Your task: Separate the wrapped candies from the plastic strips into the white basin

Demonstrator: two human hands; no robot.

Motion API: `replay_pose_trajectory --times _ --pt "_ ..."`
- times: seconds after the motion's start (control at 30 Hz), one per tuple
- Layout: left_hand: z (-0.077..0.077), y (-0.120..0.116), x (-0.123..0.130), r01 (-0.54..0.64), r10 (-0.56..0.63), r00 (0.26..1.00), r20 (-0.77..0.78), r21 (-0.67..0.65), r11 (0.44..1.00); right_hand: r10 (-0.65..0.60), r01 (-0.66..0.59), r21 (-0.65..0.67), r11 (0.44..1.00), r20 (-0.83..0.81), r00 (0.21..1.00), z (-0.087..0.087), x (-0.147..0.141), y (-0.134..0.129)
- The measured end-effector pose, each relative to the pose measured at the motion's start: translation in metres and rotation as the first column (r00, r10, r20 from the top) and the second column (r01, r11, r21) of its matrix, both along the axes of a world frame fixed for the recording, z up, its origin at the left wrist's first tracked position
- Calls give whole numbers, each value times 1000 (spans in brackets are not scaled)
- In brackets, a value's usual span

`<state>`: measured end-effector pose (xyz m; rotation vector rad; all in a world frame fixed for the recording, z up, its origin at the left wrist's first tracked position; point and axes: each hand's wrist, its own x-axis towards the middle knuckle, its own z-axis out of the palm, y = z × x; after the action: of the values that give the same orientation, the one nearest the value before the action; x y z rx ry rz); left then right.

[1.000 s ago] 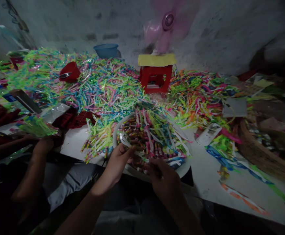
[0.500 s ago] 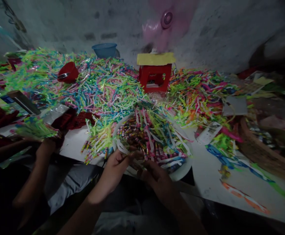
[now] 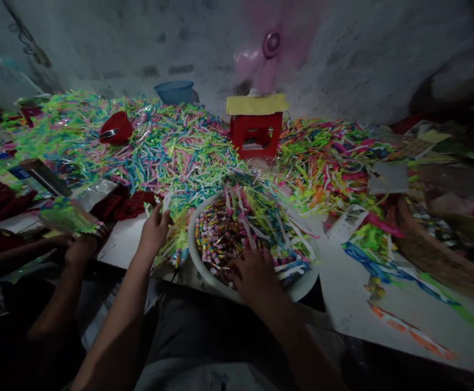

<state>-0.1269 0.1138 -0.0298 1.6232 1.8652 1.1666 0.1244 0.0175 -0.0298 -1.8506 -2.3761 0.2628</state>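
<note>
Right hand: down in the basin, fingers loosely curled and a bit apart over the sticks (image 3: 214, 241), can't tell if it's actually gripping one. That's the right hand (image 3: 259, 279).
Left hand: reached out left of the basin, fingers bent (image 3: 154, 233), with a white strip (image 3: 166, 201) right at the fingertips. Can't tell if it's pinched.
Basin: round and pale (image 3: 196, 266), at the table's near edge, stripy sticks on the left side, colored strips (image 3: 279, 220) mostly on the right.
Neighbor: another person's hand (image 3: 81, 248) off to the left, holding a bunch (image 3: 65, 216) of green strips.
Table: whitish (image 3: 342, 288), orange strip (image 3: 411, 331) lying toward the right, white box (image 3: 347, 222) a bit further back.
Pile: huge tangle (image 3: 188, 144) of neon strips behind the basin, red bowl (image 3: 121, 127) tipped over on it.
Back: red stool (image 3: 257, 119) with a yellow sheet (image 3: 257, 105) on top, blue bowl (image 3: 174, 92) left of that, pink fan (image 3: 271, 44) above the sheet, grey wall (image 3: 98, 38).
</note>
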Motion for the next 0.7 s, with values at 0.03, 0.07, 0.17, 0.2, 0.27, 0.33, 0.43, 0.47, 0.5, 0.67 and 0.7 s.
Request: replay_pose_trajectory --times 0.03,0.07,0.17,0.2,0.27,0.33,0.43,0.47,0.5,0.67,0.7 --pt "1 9 -3 -27 23 989 -148 -26 999 19 -19 4 1000 7 1000 0 -1 0" --pt "2 15 -2 -55 43 959 -278 -33 998 36 -36 7 999 0 999 1 -2 -1" --pt "8 22 24 12 11 890 -455 46 999 56 -56 0 998 -69 996 0 -3 -4" --pt "10 22 40 104 -58 885 -462 74 992 53 -54 -3 999 -91 994 -1 -2 -5" --pt "13 20 78 320 -262 865 -427 67 945 40 -41 -3 999 -102 994 -2 -2 -5" --pt "15 16 116 446 -417 852 -317 22 895 39 -40 -6 999 -69 997 -2 -3 -2" --pt "20 9 145 473 -466 873 -148 16 881 52 -51 21 998 -45 998 -4 -8 6" --pt "22 5 143 468 -462 879 -123 24 884 49 -47 34 998 -52 997 -4 -10 8" --pt "24 0 134 461 -455 884 -108 32 887 46 -44 39 998 -66 997 -5 -12 10" --pt "29 -22 55 357 -368 921 127 100 929 72 -71 11 997 -144 987 -5 -13 8" --pt "28 -23 48 321 -342 908 243 121 939 74 -74 5 997 -156 985 -4 -12 7"
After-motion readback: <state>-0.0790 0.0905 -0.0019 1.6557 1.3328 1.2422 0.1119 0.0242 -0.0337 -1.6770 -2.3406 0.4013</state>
